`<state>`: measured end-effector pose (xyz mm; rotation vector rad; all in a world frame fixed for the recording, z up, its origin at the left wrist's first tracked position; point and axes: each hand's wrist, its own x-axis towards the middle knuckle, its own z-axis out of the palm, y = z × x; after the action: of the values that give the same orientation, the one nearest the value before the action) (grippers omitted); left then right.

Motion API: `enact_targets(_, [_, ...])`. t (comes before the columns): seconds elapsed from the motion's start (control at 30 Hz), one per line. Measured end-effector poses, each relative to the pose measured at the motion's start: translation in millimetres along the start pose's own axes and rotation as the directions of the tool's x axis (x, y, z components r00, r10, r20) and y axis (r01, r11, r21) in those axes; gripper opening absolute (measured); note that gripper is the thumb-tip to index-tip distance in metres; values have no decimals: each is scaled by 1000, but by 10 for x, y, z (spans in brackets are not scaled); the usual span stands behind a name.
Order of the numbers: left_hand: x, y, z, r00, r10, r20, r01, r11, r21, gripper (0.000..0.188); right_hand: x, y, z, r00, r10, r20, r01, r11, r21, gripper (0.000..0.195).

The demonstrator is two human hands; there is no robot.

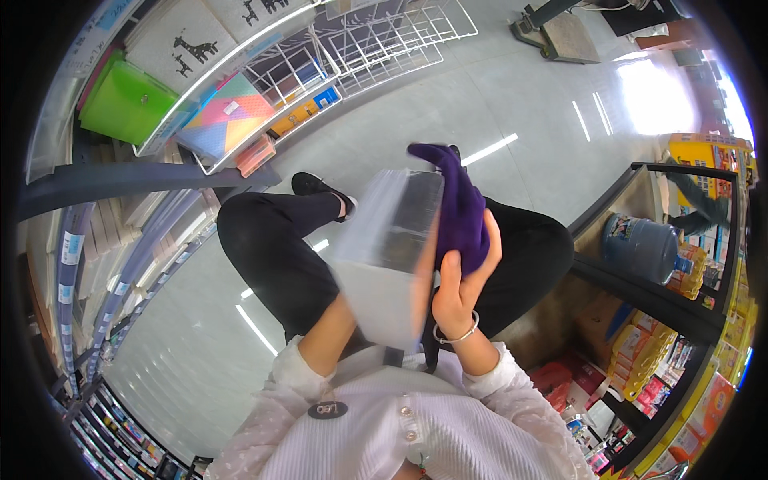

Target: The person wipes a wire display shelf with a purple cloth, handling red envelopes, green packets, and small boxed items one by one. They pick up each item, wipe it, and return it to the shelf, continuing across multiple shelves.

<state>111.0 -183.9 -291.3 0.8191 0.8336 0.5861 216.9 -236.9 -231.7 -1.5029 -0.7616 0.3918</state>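
A box-shaped pack [381, 288], apparently in clear wrap, is held up between my knees. Its near end is pale, its top is partly dark, and motion blurs it. My left forearm [329, 336] reaches behind and under the pack, which hides the fingers; the hand seems to support it. On the other side, my right hand [465, 288] grips a purple cloth [459, 210] between thumb and fingers. The cloth lies along the pack's right side, and its loose end points away from me. Whether cloth and pack touch all along is unclear.
Shelving with stacked books or paper [114, 240] stands at left. Beyond it are a green plastic case [123, 99], a patterned folder [231, 117] and white wire baskets [384, 45]. At right, a dark-framed rack [648, 288] holds a large water bottle [639, 246]. A platform scale [567, 42] stands far off.
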Motion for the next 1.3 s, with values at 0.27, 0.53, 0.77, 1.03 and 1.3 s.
enact_targets(0.27, [190,203,-439,886,-184,425,219,975,-34,95,103,-28,38,954,284,99,-300,913,276,59])
enact_targets(0.53, [65,-190,-497,915,-69,397,148,974,-171,95,509,-453,-155,922,102,373,-320,744,587,47])
enact_targets(0.77, [-150,-296,-386,877,-185,444,286,943,-172,87,1210,-355,48,530,-89,844,103,994,40,33])
enact_targets(1.03, [-60,-148,-300,913,-265,310,338,918,-210,71,1158,-72,-38,599,-40,800,82,997,-11,27])
enact_targets(1.3, [73,-165,-393,800,-411,438,574,738,-356,64,1065,-455,-208,890,-7,457,-67,987,145,31])
